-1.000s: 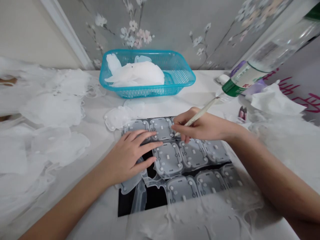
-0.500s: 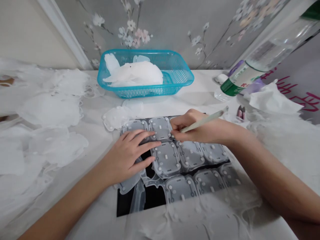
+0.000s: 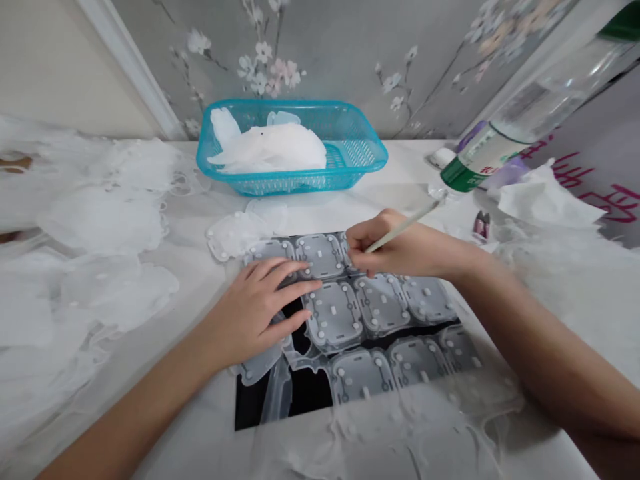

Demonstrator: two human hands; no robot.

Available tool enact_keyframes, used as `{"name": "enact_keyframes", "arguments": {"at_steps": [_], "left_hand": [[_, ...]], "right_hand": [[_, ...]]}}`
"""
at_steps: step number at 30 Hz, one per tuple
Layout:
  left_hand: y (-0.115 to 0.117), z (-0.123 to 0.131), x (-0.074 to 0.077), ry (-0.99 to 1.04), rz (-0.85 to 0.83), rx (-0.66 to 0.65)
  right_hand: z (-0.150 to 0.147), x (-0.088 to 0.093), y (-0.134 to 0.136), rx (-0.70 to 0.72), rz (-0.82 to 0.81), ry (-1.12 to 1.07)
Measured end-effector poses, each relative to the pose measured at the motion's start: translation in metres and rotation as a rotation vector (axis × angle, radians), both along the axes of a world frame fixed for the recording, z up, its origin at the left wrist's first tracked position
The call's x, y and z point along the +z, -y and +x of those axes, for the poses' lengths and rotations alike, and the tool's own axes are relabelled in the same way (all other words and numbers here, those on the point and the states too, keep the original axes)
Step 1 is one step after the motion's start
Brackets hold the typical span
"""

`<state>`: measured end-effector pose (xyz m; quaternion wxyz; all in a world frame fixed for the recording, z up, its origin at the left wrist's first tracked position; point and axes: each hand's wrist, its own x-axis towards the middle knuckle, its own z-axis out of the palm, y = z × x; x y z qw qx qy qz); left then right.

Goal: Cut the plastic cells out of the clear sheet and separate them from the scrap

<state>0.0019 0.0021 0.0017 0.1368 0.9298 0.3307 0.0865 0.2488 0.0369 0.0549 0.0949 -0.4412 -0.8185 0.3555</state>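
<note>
A translucent silicone sheet of moulded square pads [image 3: 370,313] lies on a black mat [image 3: 307,393] in front of me. My left hand [image 3: 260,310] lies flat on the sheet's left part, fingers stretched out and pressing it down. My right hand [image 3: 395,250] is closed in a pen-like grip on a thin pale stick tool [image 3: 403,227]. The tool's tip touches the sheet near the upper row of pads, between two of them. Its far end points up and to the right.
A turquoise plastic basket [image 3: 360,157] with white silicone pieces stands at the back. Heaps of translucent scrap [image 3: 95,227] cover the table's left side and front edge. A green-labelled clear bottle [image 3: 505,133], crumpled tissue [image 3: 545,197] and a small pinkish item [image 3: 481,223] lie at the right.
My right hand has shifted slightly along the upper row of pads and the stick's angle has changed from frame to frame. My left hand has stayed pressed on the sheet.
</note>
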Motion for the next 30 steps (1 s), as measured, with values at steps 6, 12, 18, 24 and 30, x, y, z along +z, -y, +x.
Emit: {"name": "enact_keyframes", "arguments": {"at_steps": [6, 12, 18, 24, 30], "left_hand": [[-0.001, 0.001, 0.0, -0.02, -0.018, 0.001], [-0.001, 0.0, 0.0, -0.017, -0.018, -0.003], [-0.001, -0.001, 0.0, -0.009, -0.02, -0.003], [-0.001, 0.0, -0.001, -0.002, -0.009, -0.002], [0.0, 0.0, 0.0, -0.002, -0.015, -0.005]], "right_hand": [[-0.001, -0.005, 0.0, -0.013, -0.076, -0.171], [-0.002, -0.011, -0.003, 0.011, -0.081, -0.2], [-0.003, -0.01, -0.003, 0.007, -0.081, -0.218], [-0.001, -0.007, 0.0, -0.072, -0.14, -0.306], [-0.004, -0.011, 0.0, 0.002, -0.071, -0.238]]}}
